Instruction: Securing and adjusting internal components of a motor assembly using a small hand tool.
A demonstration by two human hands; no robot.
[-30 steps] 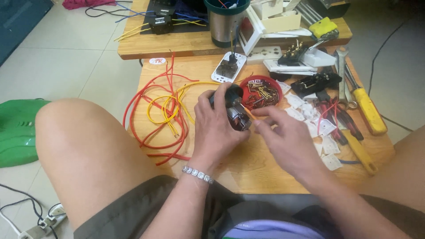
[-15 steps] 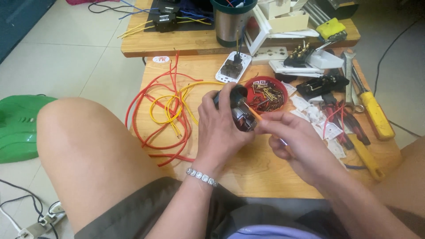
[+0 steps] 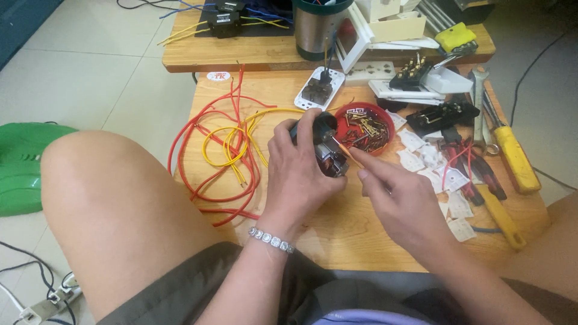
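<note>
1. The low wooden table (image 3: 361, 241) carries everything; I sit at its near edge with my bare knee (image 3: 102, 198) against its left side.
2. A second wooden bench (image 3: 241, 57) butts against the far edge, holding a metal cup (image 3: 316, 30) and white plastic housings (image 3: 391, 24).
3. A green plastic piece (image 3: 24, 165) lies on the floor tiles, well off the table's left edge.
4. Loops of red wire (image 3: 211, 150) and yellow wire (image 3: 232, 144) sprawl over the left half of the table, just beside my left hand.
5. My left hand (image 3: 301, 180), a bracelet (image 3: 271, 239) at its wrist, is clenched around a small electric motor (image 3: 328, 153), held just above the table's middle; its copper windings face right.
6. My right hand (image 3: 403, 204) pinches a thin orange-handled tool (image 3: 349, 153), its tip touching the motor's end.
7. A round red dish (image 3: 385, 120) of small brass screws and terminals sits just behind the motor.
8. A yellow-handled screwdriver (image 3: 515, 159) and pliers (image 3: 475, 174) lie along the right edge.
9. Small white plastic pieces (image 3: 448, 180) are scattered between the dish and the pliers.
</note>
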